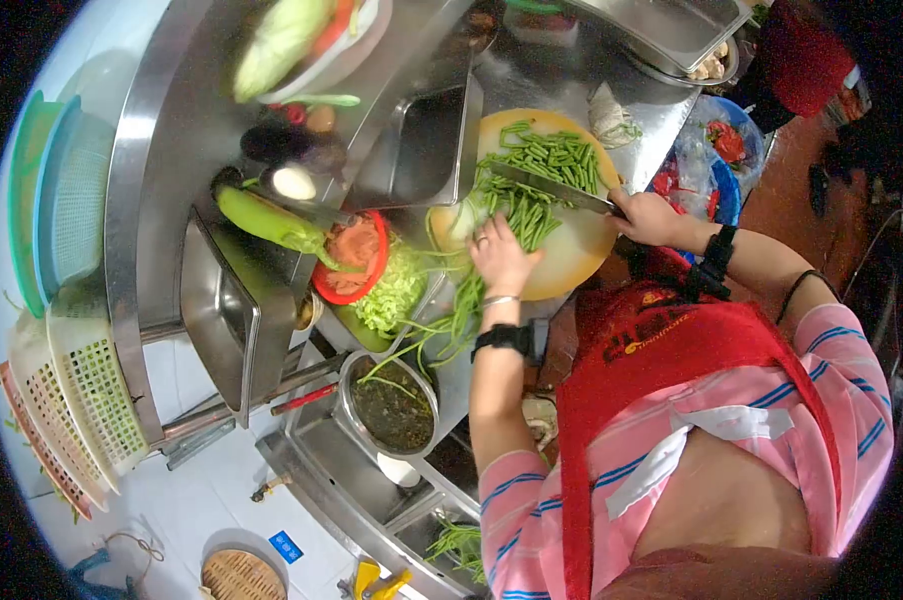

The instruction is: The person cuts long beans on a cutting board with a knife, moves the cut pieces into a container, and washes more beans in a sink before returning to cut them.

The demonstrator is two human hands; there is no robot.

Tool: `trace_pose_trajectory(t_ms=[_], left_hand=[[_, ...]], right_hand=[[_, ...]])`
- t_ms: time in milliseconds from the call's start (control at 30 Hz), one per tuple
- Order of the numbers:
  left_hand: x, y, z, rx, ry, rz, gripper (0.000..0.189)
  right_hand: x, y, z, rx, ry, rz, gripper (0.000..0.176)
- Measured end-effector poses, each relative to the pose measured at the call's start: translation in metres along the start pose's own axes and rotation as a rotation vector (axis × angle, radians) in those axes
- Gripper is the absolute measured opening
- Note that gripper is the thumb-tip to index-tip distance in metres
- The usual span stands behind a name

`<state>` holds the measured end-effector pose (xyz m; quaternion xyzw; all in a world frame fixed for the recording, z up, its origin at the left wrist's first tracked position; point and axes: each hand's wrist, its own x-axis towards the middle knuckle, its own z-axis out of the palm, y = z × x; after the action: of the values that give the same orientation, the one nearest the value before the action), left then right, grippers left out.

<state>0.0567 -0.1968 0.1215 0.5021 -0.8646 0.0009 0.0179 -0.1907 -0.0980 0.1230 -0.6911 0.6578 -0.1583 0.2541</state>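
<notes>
On a round yellowish cutting board lie short cut pieces of green beans. My right hand is closed round the handle of a kitchen knife, whose blade lies across the board among the pieces. My left hand presses down on a bundle of long green beans beside the blade, fingers bent over it. Uncut long beans trail from under that hand past the board's left edge.
Left of the board are a red bowl of pinkish slices, chopped light-green vegetable and a long green pepper. A steel pan stands behind these. A pot of dark liquid sits nearer me; blue tubs stand at right.
</notes>
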Motion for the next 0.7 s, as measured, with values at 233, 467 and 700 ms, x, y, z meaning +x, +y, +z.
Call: trace_pose_trajectory(t_ms=[233,467,700], left_hand=[[-0.031,-0.018,0.009,0.019,0.059,-0.002,0.089],[-0.025,-0.007,0.012,-0.026,-0.131,-0.208,0.073],[-0.018,-0.025,0.014,0.089,0.345,0.106,0.065]], right_hand=[[-0.019,-0.011,-0.005,0.002,-0.06,-0.046,0.031],[-0.017,-0.027,-0.002,-0.079,-0.148,-0.059,0.028],[-0.014,-0.036,-0.001,-0.205,-0.157,-0.036,0.027]])
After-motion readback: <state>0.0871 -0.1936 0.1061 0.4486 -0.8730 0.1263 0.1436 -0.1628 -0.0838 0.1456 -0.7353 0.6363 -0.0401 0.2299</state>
